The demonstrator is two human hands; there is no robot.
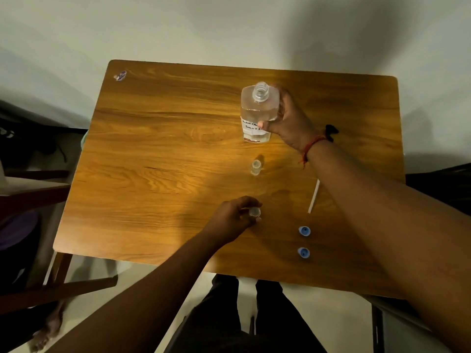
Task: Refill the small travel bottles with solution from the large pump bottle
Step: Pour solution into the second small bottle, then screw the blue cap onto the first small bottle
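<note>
The large clear bottle stands upright near the far middle of the wooden table, its neck uncapped and a white handwritten label on its lower half. My right hand grips its right side. A small clear travel bottle stands open and alone in the middle of the table. Nearer me, my left hand holds a second small travel bottle on the tabletop, its open mouth facing up. Two blue caps lie to the right of it.
A thin white tube lies beside my right forearm. A small black object sits behind my right wrist. A sticker marks the far left corner. A wooden chair stands to the left; my legs are under the near edge.
</note>
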